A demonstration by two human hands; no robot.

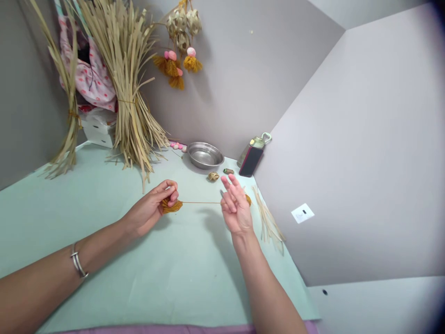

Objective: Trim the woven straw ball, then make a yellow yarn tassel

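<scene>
Mustard yarn [173,207], mint-green tablecloth [167,283]

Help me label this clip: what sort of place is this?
Probably a craft corner: mustard yarn bunch in the left hand, tall tan bundle of flat strips, hanging mustard yarn tassels.

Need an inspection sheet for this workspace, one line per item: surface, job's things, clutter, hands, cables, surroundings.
Surface: pale green tabletop.
Job's things: mustard yarn at the left; strand stretched from it toward the right.
Clutter: metal bowl, woven ball and spool near its right side; phone in front of a bottle; loose strips at right; large straw bundle at back left.
Hands: left hand holds the yarn; right hand at the strand's other end, grip unclear.
Cables: nothing seen.
Surroundings: grey walls; tassels hanging at the back, white wall plate at right.
</scene>
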